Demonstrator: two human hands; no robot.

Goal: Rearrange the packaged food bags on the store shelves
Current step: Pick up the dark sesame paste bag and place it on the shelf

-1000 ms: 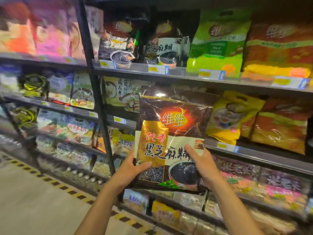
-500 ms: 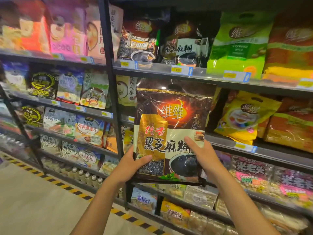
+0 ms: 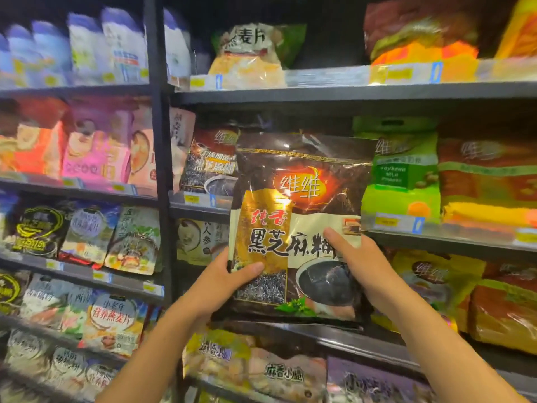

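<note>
I hold the dark sesame bag (image 3: 299, 228) upright in front of the middle shelf (image 3: 436, 242), my left hand (image 3: 223, 280) and right hand (image 3: 360, 266) closed on its lower corners. It seems soft, glossy, rather slippery; a low grip suits it.

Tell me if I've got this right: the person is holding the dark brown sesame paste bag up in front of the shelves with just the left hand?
Not quite. The head view shows both hands on the dark brown sesame paste bag: the left hand grips its lower left edge, the right hand its lower right.
</note>
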